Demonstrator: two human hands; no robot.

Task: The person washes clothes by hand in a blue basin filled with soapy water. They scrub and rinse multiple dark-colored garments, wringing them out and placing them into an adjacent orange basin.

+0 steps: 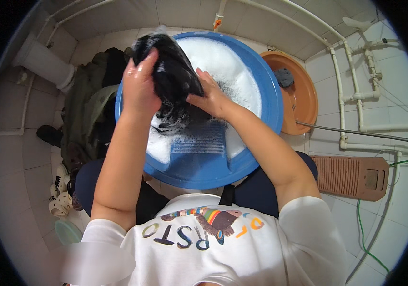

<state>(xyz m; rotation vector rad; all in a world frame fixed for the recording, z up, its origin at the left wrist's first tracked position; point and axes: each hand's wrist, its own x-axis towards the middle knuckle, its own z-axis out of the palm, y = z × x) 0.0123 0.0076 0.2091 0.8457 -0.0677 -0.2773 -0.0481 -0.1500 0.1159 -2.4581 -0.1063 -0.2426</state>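
A wet black garment [174, 66] is bunched between my two hands, its upper part raised and its lower end trailing down toward the foam. My left hand [139, 86] grips its left side, with wet suds on the thumb. On the other side, my right hand [209, 97] is closed on the cloth lower down, the fingertips partly hidden. Beneath them is a large round blue washtub [271, 90] filled with white suds [235, 66]. A ridged washboard area [199, 143] shows at the tub's near side, partly under foam and cloth.
An orange-brown basin [308, 90] holding a small dark cloth [284, 77] stands right of the tub. A brown washboard [349, 176] lies on the right. Dark clothes [87, 105] are heaped at left, near light clogs [61, 204]. White pipes [337, 90] line the walls.
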